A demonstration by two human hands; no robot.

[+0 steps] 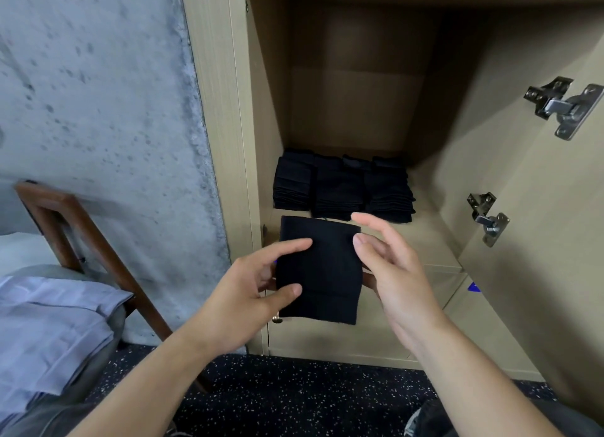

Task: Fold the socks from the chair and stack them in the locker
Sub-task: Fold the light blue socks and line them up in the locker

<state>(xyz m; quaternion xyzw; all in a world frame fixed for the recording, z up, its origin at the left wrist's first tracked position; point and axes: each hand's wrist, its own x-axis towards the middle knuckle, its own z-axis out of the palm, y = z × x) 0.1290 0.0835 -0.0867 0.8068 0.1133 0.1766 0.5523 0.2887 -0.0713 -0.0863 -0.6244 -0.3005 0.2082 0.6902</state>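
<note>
1. The dark speckled floor (pixel 294 391) lies nearest, with part of a leg in dark cloth at the lower right corner.
2. The left hand (pixel 248 293) grasps the folded black sock (pixel 318 270) by its left edge, thumb on top and fingers curled beneath.
3. The right hand (pixel 395 273) is beside the sock's right edge with fingers loosely spread; its lower fingers seem to touch the sock from behind, but whether they grip it I cannot tell.
4. The sock is held in the air in front of the locker (pixel 425 240), level with the front edge of its shelf.
5. To the left stands one wooden chair (pixel 78 227) carrying folded pale blue cloth (pixel 55 322), against a grey concrete wall (pixel 98 93).
6. Deeper on the shelf, three stacks of black socks (pixel 343 188) sit side by side at the left; bare shelf remains to their right and in front.
7. Two metal hinges (pixel 563 106) are fixed to the open door on the right.
</note>
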